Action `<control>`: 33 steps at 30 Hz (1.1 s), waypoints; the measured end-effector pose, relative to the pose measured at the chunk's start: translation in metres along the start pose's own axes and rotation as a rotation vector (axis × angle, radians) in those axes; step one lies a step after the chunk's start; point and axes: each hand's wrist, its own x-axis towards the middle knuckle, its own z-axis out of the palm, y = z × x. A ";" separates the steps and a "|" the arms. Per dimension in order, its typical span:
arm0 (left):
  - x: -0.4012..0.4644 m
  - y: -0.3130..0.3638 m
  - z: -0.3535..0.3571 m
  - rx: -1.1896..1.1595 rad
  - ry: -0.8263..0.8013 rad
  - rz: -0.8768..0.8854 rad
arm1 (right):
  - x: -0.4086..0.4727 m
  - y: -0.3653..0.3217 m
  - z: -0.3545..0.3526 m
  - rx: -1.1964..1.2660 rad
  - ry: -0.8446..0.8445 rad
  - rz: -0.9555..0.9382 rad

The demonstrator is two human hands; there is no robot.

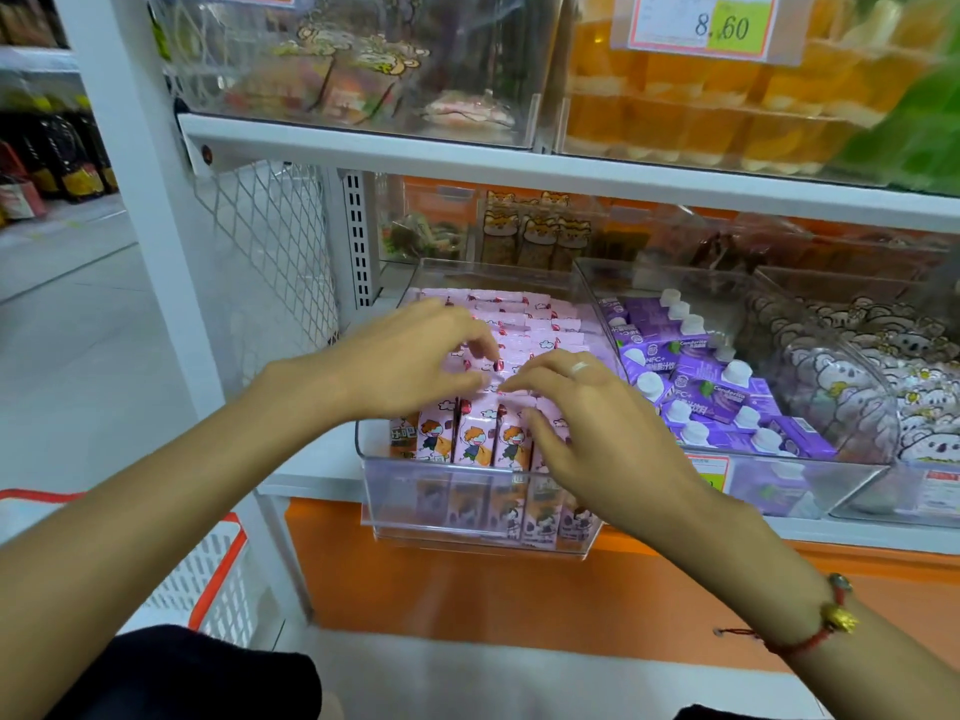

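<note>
Left grip (410,356) on cartons (524,324) — shop shelf (311,462)

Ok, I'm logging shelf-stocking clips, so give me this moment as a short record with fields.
place: shop shelf, lower tier
work in hand: pink cartons standing packed in a clear bin
left hand: fingers bent, tips on the carton tops; whether it pinches one is unclear
right hand: fingers fairly straight, resting on the front cartons
to the right: purple cartons with white caps, in a neighbouring bin
lower left: white basket with red rim
price tag above: 8.60
</note>
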 end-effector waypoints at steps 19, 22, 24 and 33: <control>-0.031 0.015 0.006 -0.343 0.304 0.007 | -0.003 0.001 0.008 -0.089 -0.055 -0.016; -0.030 0.024 -0.009 -0.595 0.524 0.030 | -0.003 -0.005 -0.002 0.294 0.090 0.102; -0.029 0.033 -0.015 -0.699 0.633 0.057 | -0.002 -0.011 -0.010 0.549 0.104 0.117; -0.014 0.029 0.006 -0.692 0.633 -0.054 | 0.000 0.000 -0.021 1.028 0.153 0.369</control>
